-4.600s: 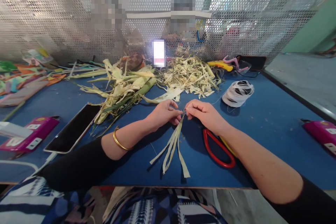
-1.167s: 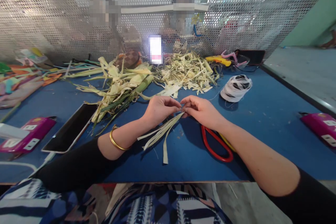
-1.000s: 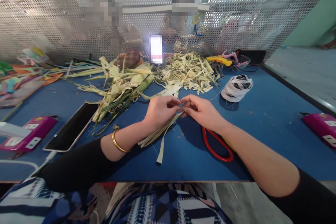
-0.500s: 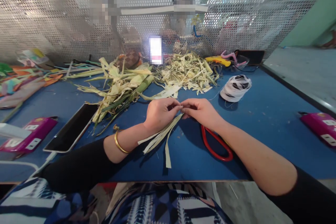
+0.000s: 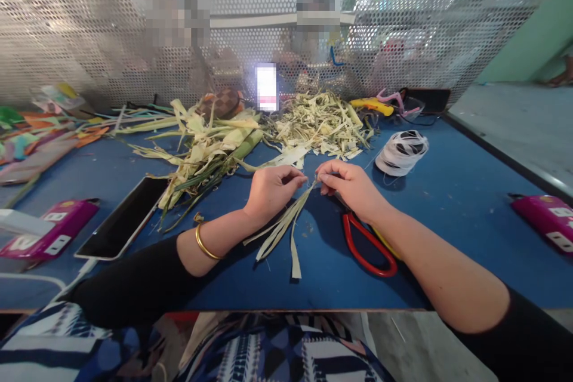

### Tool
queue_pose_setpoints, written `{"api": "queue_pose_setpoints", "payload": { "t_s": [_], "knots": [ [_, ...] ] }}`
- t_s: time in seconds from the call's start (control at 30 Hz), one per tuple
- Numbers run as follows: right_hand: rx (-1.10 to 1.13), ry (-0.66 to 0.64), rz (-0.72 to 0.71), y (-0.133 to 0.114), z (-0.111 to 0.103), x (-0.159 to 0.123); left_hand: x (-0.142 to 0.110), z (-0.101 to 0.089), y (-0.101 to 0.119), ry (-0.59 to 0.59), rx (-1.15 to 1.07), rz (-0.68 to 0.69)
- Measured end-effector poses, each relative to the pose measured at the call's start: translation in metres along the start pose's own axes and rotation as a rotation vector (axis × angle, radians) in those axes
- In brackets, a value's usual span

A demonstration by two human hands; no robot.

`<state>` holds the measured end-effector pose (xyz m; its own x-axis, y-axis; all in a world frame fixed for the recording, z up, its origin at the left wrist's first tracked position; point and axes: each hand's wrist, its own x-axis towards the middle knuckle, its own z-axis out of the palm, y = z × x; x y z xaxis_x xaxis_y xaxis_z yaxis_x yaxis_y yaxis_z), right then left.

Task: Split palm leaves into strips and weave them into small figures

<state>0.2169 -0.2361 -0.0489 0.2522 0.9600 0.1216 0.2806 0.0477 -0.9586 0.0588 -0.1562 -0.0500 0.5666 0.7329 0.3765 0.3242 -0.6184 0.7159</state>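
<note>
A small bundle of pale husk strips [image 5: 286, 228] hangs down over the blue table [image 5: 447, 203] from a gathered top end. My left hand [image 5: 271, 190] and my right hand [image 5: 349, 185] both pinch at that top end, fingers closed, thumbs and forefingers almost meeting. A thin white thread seems to run from my right fingers toward the white thread coil [image 5: 401, 152] at the right. A gold bangle [image 5: 203, 243] sits on my left wrist.
Red-handled scissors [image 5: 369, 246] lie under my right forearm. A pile of corn husks [image 5: 206, 146] and a heap of cut husk scraps [image 5: 320, 122] lie behind my hands. A dark phone [image 5: 125, 218] and pink cases [image 5: 54, 228] [image 5: 546, 221] lie on the table. A perforated metal screen [image 5: 89, 24] closes the back.
The strip bundle swung from lying left under my left wrist back to hanging more straight down. My hands have drawn slightly apart at its top end.
</note>
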Motion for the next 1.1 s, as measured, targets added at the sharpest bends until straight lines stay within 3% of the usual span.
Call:
{"api": "queue_pose_setpoints", "payload": {
  "t_s": [0.27,0.63,0.87,1.1],
  "knots": [
    [-0.049,-0.056,0.005,-0.0003,0.0018,-0.0001,-0.0012,-0.0002,0.0034,-0.019,0.012,0.100],
    [-0.123,-0.011,-0.062,0.0014,0.0026,0.0002,-0.0034,0.0003,0.0035,0.000,0.053,0.171],
    [-0.065,0.008,-0.022,0.0001,0.0011,-0.0011,-0.0030,0.0004,0.0019,0.003,0.054,0.176],
    [-0.126,0.163,-0.148,0.0005,-0.0038,0.0014,-0.0023,-0.0011,0.0023,-0.024,0.032,0.097]
  ]
}}
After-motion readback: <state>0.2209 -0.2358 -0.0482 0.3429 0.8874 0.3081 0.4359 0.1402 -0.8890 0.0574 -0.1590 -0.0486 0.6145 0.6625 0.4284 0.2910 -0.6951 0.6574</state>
